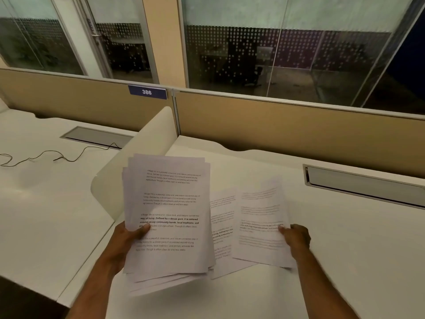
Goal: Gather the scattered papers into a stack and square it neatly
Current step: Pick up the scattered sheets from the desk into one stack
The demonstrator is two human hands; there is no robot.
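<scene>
My left hand holds a loose stack of printed papers above the white desk, thumb pressed on the top sheet. The stack's edges are uneven, fanned at the top and bottom. My right hand pinches the right edge of a single printed sheet, which is blurred and slightly lifted. Another printed sheet lies flat on the desk between the stack and the single sheet, partly covered by both.
A curved white divider separates this desk from the left one, where a black cable trails from a cable tray. A grey cable slot sits at the right back. Tan partition panels stand behind.
</scene>
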